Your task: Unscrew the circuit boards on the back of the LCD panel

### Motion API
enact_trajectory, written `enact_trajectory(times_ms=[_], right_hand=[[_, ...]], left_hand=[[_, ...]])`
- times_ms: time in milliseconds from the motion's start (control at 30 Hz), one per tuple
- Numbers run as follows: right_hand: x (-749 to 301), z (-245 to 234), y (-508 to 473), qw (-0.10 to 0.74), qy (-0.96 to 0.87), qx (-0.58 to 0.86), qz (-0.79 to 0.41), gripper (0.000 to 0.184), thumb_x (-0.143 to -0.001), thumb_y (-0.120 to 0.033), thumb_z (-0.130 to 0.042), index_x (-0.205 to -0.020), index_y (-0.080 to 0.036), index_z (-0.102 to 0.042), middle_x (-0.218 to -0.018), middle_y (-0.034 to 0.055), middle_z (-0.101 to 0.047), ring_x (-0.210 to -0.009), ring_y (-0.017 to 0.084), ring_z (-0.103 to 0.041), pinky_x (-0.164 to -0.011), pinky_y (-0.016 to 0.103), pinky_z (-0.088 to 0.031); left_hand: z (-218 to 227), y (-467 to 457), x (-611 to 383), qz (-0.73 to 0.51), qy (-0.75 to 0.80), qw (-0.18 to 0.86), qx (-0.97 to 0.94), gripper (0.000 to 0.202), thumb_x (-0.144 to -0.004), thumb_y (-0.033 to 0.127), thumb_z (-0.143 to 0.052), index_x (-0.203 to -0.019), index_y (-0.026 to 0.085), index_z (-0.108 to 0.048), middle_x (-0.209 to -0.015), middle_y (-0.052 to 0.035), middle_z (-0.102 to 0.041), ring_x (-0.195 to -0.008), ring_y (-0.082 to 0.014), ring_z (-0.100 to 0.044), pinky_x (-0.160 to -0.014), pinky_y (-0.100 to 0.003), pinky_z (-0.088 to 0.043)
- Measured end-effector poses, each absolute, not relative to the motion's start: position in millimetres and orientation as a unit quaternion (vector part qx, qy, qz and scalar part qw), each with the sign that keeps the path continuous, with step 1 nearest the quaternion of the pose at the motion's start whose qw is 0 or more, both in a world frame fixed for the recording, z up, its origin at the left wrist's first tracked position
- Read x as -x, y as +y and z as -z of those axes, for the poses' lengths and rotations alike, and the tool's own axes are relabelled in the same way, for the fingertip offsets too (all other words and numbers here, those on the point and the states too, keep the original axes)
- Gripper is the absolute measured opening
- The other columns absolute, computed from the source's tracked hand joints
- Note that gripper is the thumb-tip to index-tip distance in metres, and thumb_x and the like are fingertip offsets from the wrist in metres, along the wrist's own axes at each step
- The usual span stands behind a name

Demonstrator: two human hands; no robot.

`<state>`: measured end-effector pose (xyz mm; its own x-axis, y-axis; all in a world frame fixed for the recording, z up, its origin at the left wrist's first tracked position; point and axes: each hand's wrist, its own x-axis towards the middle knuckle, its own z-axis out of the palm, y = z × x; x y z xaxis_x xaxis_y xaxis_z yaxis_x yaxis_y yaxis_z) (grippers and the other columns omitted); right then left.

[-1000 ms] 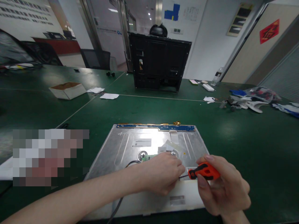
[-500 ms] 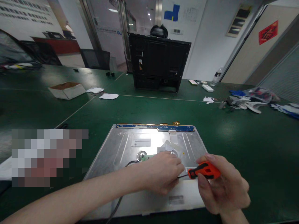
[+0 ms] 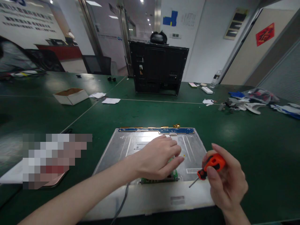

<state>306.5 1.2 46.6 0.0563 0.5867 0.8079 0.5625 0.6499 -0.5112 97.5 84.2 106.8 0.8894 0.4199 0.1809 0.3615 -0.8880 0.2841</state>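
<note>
My left hand [image 3: 161,157] is above a green circuit board [image 3: 159,180], its thumb apart from the loosely bent fingers. Green shows in the gap between thumb and fingers, and nothing is visibly held; the palm side is hidden. The board lies on the silver metal back of a display panel [image 3: 199,147], which has a blue board strip [image 3: 145,129] along its far edge. At the panel's right side, my right hand [image 3: 231,184] grips an orange and black screwdriver [image 3: 214,162]. Its thin shaft points down and left, the tip clear of the green board.
A dark cable [image 3: 123,201] runs from the board towards me. On the left lies a pixelated blurred patch [image 3: 53,159] over a flat item. Farther back are an open cardboard box [image 3: 72,97], an upright black monitor housing [image 3: 159,68], a bottle [image 3: 215,79] and bagged items [image 3: 260,95].
The screwdriver has drawn back from beside my left fingers and swung steeper, tip down. My left hand has lifted and its thumb has spread, uncovering the board's near edge.
</note>
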Motion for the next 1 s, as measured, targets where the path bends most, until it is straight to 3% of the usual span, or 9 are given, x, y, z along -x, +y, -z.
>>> enact_trajectory(times_ms=[300,533,767,900,1000], right_hand=[[-308.1,-47.5,-13.5,0.600,-0.506,0.529,-0.323,0.051,-0.097,-0.045,-0.048,-0.144,-0.027,-0.044,-0.077,0.0002,-0.060,-0.058,0.015,-0.057,-0.050,0.027,-0.047],[-310.7,-29.6,-15.8,0.550,-0.439,0.571,-0.423,0.050,-0.093,-0.055,-0.053,-0.132,-0.024,-0.054,-0.071,-0.0023,-0.055,-0.051,0.012,-0.048,-0.046,0.024,-0.038],[-328.1,-7.8,-11.8,0.540,-0.388,0.572,-0.482,0.061,-0.085,-0.063,-0.060,-0.130,-0.022,-0.053,-0.064,-0.0058,-0.046,-0.044,0.010,-0.038,-0.040,0.022,-0.031],[-334.1,0.5,-14.1,0.505,-0.405,0.590,-0.483,0.058,-0.087,-0.063,-0.058,-0.129,-0.023,-0.055,-0.066,-0.0056,-0.046,-0.048,0.010,-0.041,-0.042,0.022,-0.033],[-330.4,3.8,-18.6,0.486,-0.430,0.611,-0.453,0.056,-0.089,-0.064,-0.054,-0.126,-0.023,-0.057,-0.066,-0.0055,-0.046,-0.049,0.011,-0.042,-0.044,0.023,-0.035]], left_hand=[[-124.0,93.6,-72.5,-0.198,0.377,0.104,-0.899,0.056,-0.105,0.047,-0.018,-0.078,0.017,-0.057,-0.075,-0.0043,-0.060,-0.066,-0.0189,-0.052,-0.064,-0.033,-0.038],[-107.5,73.7,-46.8,-0.210,0.495,0.138,-0.832,0.054,-0.103,0.049,-0.021,-0.078,0.018,-0.058,-0.076,-0.0054,-0.063,-0.071,-0.0224,-0.058,-0.065,-0.034,-0.042],[-56.8,28.9,0.1,-0.261,0.546,0.152,-0.781,0.050,-0.102,0.053,-0.030,-0.113,0.020,-0.066,-0.111,-0.0094,-0.071,-0.101,-0.0276,-0.067,-0.085,-0.041,-0.055],[-19.0,10.6,32.2,-0.241,0.593,0.081,-0.764,0.052,-0.100,0.053,-0.034,-0.129,0.021,-0.061,-0.136,-0.0094,-0.062,-0.123,-0.0299,-0.059,-0.099,-0.046,-0.053],[-2.1,0.5,49.9,-0.232,0.595,0.041,-0.768,0.053,-0.100,0.053,-0.034,-0.136,0.022,-0.058,-0.140,-0.0090,-0.059,-0.126,-0.0300,-0.057,-0.101,-0.046,-0.052]])
